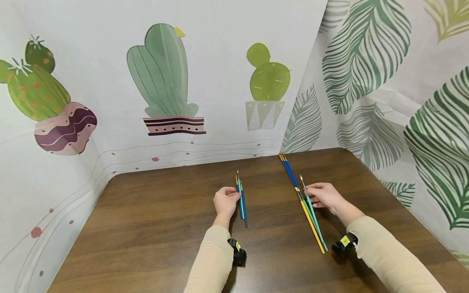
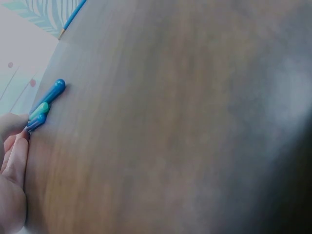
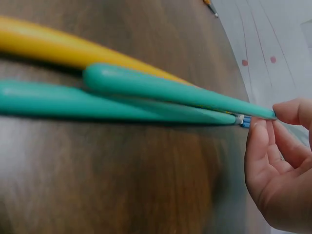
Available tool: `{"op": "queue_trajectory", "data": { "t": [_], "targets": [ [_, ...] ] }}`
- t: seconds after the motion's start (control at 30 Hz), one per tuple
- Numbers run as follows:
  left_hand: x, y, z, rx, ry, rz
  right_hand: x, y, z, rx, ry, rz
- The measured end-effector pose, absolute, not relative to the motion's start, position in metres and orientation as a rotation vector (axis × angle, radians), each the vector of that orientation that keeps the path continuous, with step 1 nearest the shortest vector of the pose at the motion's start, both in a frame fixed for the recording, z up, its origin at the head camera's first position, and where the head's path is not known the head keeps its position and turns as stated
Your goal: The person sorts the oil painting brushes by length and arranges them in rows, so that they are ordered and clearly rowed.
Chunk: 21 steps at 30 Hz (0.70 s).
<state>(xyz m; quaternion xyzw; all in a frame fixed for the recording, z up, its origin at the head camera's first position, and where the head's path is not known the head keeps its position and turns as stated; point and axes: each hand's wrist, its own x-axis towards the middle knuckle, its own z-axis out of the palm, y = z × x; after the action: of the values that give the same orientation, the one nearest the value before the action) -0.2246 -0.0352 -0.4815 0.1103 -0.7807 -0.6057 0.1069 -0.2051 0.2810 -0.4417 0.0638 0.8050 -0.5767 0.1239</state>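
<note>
In the head view, my left hand (image 1: pixel 226 201) is at a small group of slim paintbrushes, two blue and a teal-green paintbrush (image 1: pixel 241 199) between them. The left wrist view has the thumb and fingers pinching near these, with the rounded ends of a blue paintbrush (image 2: pixel 54 90) and the green one showing beyond the fingertips. My right hand (image 1: pixel 324 196) pinches a green paintbrush (image 1: pixel 314 217) near its metal collar, bristles pointing to the back. Under and beside it lie a yellow paintbrush (image 1: pixel 312 226) and a second green paintbrush (image 3: pixel 44 100).
Several blue paintbrushes (image 1: pixel 288 169) lie side by side at the back of the brown wooden table (image 1: pixel 154 228), their handle ends near the yellow brush's tip. Behind the table hangs a cloth printed with cacti (image 1: pixel 166 73); leaf-printed cloth (image 1: pixel 366 61) covers the right side.
</note>
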Motion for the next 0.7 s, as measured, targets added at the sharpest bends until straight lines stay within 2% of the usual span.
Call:
{"op": "queue_trajectory", "data": {
  "t": [0.7],
  "targets": [
    [-0.223,-0.035,-0.480,0.327,-2.293,-1.794,-0.195,0.291,-0.449,0.162,2.380,-1.638]
  ]
}}
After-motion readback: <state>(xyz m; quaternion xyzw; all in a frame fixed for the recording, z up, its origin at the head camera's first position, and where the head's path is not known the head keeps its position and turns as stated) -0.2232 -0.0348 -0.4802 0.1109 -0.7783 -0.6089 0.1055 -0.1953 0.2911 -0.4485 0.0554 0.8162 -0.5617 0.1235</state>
